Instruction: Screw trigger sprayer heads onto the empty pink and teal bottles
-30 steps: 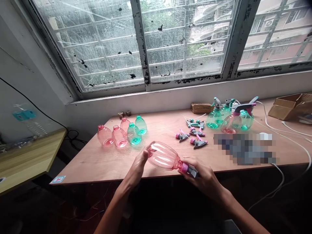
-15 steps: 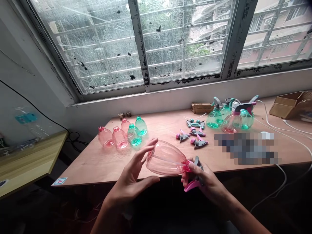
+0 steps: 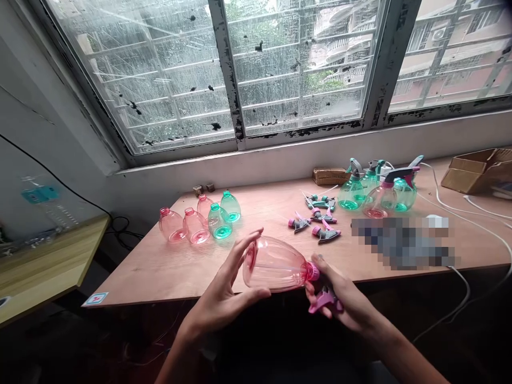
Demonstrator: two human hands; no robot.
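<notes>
A clear pink spray bottle lies sideways in the air above the table's front edge, its base to the left. My left hand cups the base end, fingers over the top and thumb beneath. At the neck, my right hand is closed around the pink-and-grey trigger sprayer, whose pink collar sits on the bottle's mouth. The right thumb is off the collar, while the fingers curl below it. Part of the sprayer is hidden by that hand.
Pink bottles and green bottles without tops stand at the left of the table. Loose trigger sprayers lie mid-table. Bottles with sprayers stand at the back right, near a cardboard box, cables and a blurred patch.
The bottle has shifted slightly right. My left hand has closed in on its base. My right hand has turned the sprayer, and its thumb has lifted from the collar.
</notes>
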